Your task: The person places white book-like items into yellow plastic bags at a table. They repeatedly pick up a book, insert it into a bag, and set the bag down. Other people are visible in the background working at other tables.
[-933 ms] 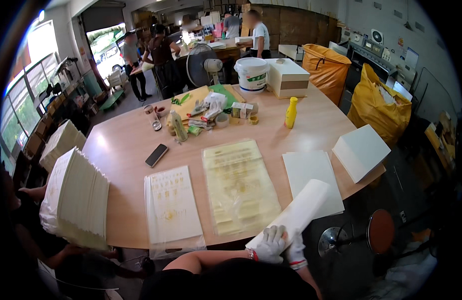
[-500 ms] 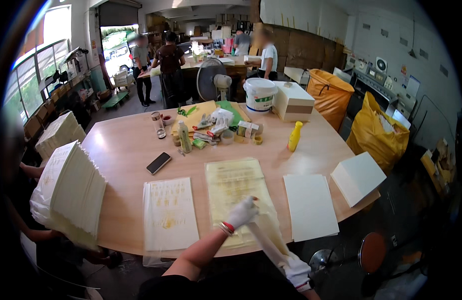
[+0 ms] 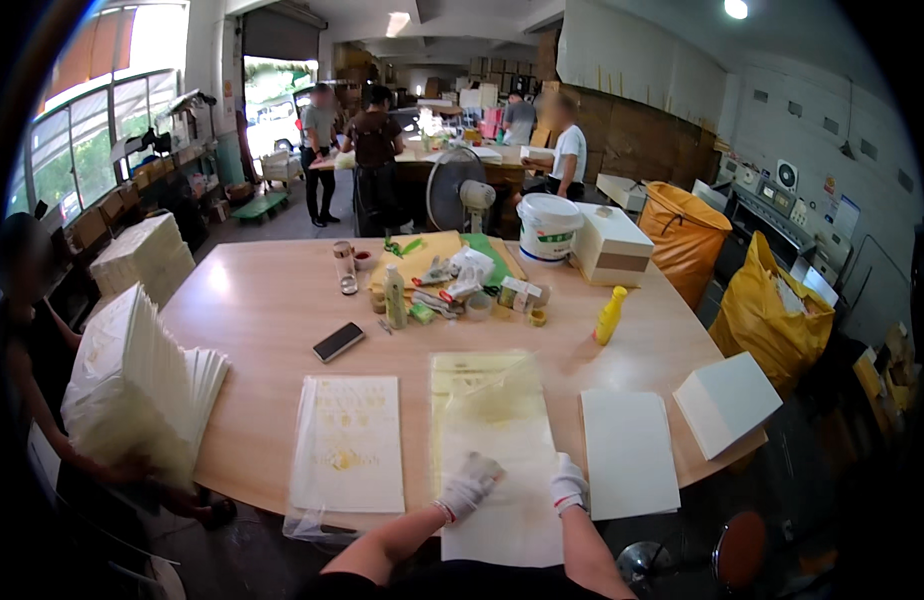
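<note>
While the white sheet point(image 3: 517, 505) lies at the wooden table's point(image 3: 252, 405) six o'clock over yellowish plastic sleeves point(image 3: 482, 370), the left gloved hand point(image 3: 470, 486) rests on it, fingers blurred; the right gloved hand point(image 3: 569, 485), half-curled, meets its three o'clock edge. I cannot tell whether either grips.

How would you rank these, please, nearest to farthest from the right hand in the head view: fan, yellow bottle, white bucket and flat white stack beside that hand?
1. Flat white stack, right of the right hand.
2. Yellow bottle, farther up the table.
3. White bucket, near the table's far edge.
4. Fan, beyond the table.
</note>
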Demonstrator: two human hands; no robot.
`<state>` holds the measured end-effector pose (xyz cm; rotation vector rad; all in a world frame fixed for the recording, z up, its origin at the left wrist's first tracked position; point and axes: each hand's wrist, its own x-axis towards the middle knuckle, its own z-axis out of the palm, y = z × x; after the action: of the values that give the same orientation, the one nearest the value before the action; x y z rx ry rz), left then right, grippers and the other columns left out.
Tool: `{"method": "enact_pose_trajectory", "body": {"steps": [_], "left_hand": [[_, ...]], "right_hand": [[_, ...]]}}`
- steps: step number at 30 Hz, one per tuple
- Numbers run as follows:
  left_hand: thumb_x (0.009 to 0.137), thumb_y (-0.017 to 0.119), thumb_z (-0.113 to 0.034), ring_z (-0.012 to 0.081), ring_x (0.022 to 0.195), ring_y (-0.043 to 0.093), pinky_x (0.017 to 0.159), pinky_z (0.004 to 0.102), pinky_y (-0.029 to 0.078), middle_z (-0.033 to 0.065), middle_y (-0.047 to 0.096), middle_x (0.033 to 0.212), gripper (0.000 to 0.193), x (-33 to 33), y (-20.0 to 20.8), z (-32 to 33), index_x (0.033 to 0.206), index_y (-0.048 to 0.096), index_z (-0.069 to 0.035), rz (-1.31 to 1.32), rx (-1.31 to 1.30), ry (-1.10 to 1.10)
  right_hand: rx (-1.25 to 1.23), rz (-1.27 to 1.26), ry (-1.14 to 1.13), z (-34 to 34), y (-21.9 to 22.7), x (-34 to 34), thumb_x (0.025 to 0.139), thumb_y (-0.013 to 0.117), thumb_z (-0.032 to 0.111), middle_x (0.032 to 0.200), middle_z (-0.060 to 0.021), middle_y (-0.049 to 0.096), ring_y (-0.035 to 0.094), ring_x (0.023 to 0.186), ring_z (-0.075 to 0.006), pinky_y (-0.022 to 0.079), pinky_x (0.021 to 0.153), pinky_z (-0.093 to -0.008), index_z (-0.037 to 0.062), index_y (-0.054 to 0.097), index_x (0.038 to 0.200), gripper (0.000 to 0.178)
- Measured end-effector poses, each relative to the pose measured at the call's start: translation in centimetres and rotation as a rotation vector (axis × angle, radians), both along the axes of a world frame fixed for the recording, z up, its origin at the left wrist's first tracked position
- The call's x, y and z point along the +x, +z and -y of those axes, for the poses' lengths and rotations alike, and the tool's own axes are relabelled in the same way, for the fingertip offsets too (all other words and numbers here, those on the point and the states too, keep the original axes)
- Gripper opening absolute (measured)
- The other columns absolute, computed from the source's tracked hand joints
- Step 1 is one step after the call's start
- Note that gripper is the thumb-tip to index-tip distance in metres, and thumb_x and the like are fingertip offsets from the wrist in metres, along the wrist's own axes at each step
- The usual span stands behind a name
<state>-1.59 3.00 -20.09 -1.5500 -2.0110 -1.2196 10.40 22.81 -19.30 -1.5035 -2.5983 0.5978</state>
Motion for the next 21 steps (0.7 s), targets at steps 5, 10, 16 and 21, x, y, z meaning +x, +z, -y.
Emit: {"method": "enact_pose_trajectory", "body": {"steps": [5,10,16,21], "left_hand": [[0.082,0.053,-0.020,0.0166,0.072,0.053,0.059,0.0325,0.045,0.0058,0.055,0.083,0.024,-4.1,-4.2,4.3,0.102,0.053,-0.007,0.772,0.032,0.354],[0.080,0.052,-0.006,0.0128,0.062,0.049,0.053,0.0301,0.043,0.0022,0.050,0.073,0.013,-1.5,0.3,6.7,0.093,0.049,-0.004,0.930,-0.098,0.301],[0.083,0.049,-0.010,0.0231,0.062,0.052,0.056,0.0362,0.043,0.0096,0.053,0.074,0.011,0.6,-4.0,10.7,0.091,0.043,-0.005,1.059,-0.286,0.320],[0.080,0.049,-0.008,0.0333,0.070,0.054,0.065,0.0395,0.044,0.0170,0.055,0.078,0.012,5.8,6.9,12.5,0.090,0.044,-0.004,0.749,-0.391,0.318]], "right_hand": [[-0.208,0.105,0.303,1.6,3.4,1.4,0.075,0.052,0.012,0.105,-0.0251,0.056,0.058,0.094,-0.0379,0.045,0.074,-0.0484,0.0097,0.008,0.140,0.078],[-0.005,-0.251,0.481,3.9,1.4,6.6,0.070,0.046,0.002,0.114,-0.0300,0.049,0.056,0.089,-0.0417,0.043,0.075,-0.0477,0.0126,0.005,0.141,0.083],[-0.227,0.139,0.453,6.0,2.3,6.6,0.074,0.049,0.012,0.100,-0.0246,0.058,0.058,0.083,-0.0404,0.044,0.068,-0.0497,0.0179,0.007,0.142,0.080],[-0.182,-0.153,0.507,7.4,-0.7,11.0,0.079,0.048,0.020,0.087,-0.0221,0.060,0.060,0.072,-0.0371,0.043,0.058,-0.0519,0.0144,0.025,0.136,0.062]]}}
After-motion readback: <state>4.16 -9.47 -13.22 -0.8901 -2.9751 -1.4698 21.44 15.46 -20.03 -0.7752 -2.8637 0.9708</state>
